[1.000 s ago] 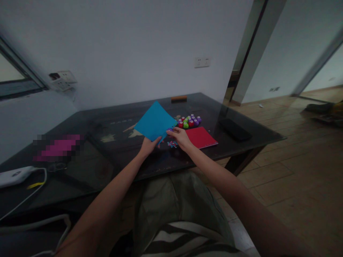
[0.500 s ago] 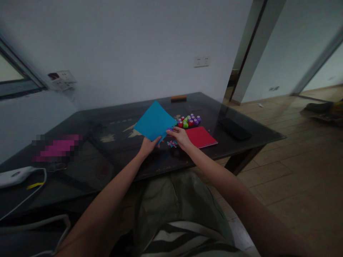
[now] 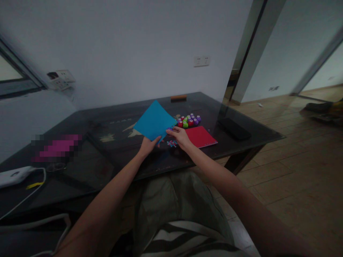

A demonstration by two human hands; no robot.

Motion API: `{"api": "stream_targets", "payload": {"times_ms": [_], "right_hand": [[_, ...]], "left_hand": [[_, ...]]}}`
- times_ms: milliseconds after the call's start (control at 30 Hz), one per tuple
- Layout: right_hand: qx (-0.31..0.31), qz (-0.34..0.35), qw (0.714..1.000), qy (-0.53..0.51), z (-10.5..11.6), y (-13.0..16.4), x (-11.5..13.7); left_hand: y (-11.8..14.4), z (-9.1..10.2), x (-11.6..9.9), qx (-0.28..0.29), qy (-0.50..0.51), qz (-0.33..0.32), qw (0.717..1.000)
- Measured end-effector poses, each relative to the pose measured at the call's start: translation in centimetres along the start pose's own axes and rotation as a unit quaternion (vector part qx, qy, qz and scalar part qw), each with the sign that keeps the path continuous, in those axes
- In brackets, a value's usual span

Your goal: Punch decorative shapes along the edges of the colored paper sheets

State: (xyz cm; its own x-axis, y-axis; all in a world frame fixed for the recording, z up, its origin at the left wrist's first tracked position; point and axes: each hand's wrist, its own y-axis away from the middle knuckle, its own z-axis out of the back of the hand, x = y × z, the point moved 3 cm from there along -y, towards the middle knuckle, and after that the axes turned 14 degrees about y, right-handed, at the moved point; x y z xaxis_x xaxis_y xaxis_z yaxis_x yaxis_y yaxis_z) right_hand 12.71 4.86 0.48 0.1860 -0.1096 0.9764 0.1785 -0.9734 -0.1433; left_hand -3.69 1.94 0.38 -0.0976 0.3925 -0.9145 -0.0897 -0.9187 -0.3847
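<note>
My left hand pinches the lower corner of a blue paper sheet, held tilted above the dark table. My right hand is closed around a small purple punch at the sheet's right corner; the punch is mostly hidden by my fingers. Small coloured paper bits lie on the table just under my right hand. A red paper stack lies flat to the right of it. Behind that sits a cluster of several red, green and purple punches.
A black flat case lies near the table's right end, an orange-brown bar at the far edge. At the left are a blurred pink item, a white device with cables. The open wooden floor spreads to the right.
</note>
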Motion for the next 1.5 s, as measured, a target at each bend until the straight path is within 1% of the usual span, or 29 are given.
{"api": "stream_targets", "payload": {"times_ms": [300, 600, 967, 1500], "right_hand": [[-0.002, -0.001, 1.000, -0.007, -0.10, 0.21, 0.22], [-0.001, 0.007, 1.000, 0.012, 0.09, -0.08, -0.07], [-0.004, 0.012, 1.000, 0.021, -0.03, 0.42, 0.63], [-0.003, 0.010, 1.000, 0.013, 0.07, 0.19, 0.30]], "left_hand": [[-0.03, 0.08, 0.26, 0.000, -0.011, 0.000, 1.000], [0.08, -0.17, -0.25, 0.001, 0.003, 0.000, 1.000], [0.08, -0.13, 0.14, -0.002, 0.000, 0.005, 1.000], [0.09, -0.10, 0.30, -0.004, -0.011, 0.006, 1.000]]}}
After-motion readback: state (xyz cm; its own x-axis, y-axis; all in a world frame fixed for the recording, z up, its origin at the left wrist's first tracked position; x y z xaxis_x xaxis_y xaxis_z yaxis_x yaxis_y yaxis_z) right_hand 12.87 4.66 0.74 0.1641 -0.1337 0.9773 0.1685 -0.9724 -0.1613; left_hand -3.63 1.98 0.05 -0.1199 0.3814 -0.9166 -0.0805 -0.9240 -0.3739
